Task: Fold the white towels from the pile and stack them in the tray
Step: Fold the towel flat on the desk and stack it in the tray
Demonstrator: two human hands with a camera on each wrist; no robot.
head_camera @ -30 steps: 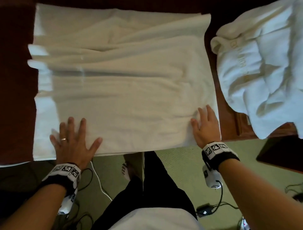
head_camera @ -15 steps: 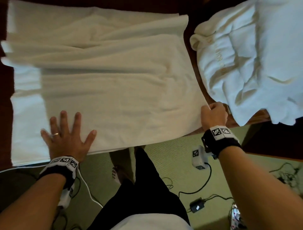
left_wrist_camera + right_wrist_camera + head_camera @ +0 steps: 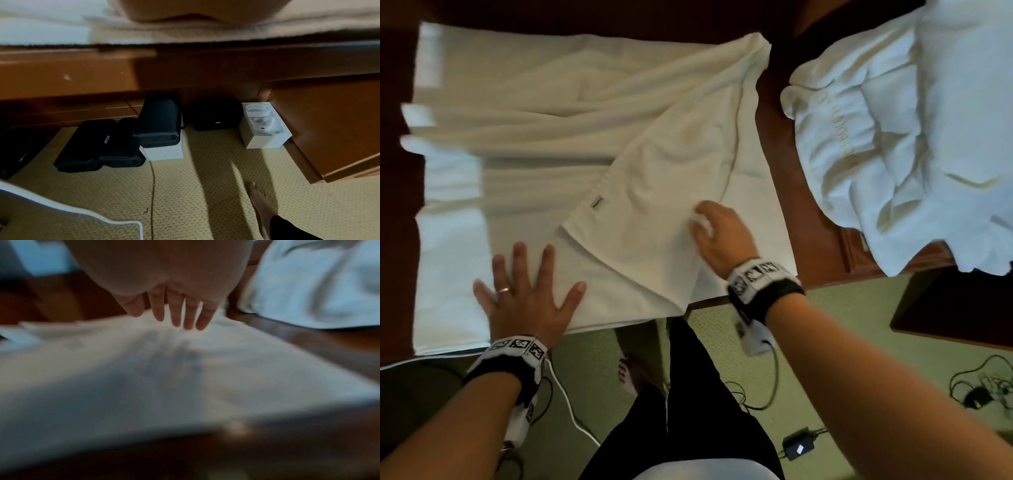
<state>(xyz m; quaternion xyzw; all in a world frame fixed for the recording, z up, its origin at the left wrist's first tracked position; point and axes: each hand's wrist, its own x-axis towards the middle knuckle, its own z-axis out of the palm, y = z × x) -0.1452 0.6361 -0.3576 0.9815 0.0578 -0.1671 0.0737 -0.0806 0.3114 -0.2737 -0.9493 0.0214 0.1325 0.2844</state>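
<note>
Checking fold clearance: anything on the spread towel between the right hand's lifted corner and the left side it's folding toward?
Only the left hand, flat on the towel near its front edge. The right hand pinches the lifted corner; nothing else lies on the towel.

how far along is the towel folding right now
Early. Done: one white towel is spread on the wooden table. In hand: the left hand presses its near edge flat while the right hand grips a corner folded over it. Left: finishing this fold and the towel pile; no tray is in view.
</note>
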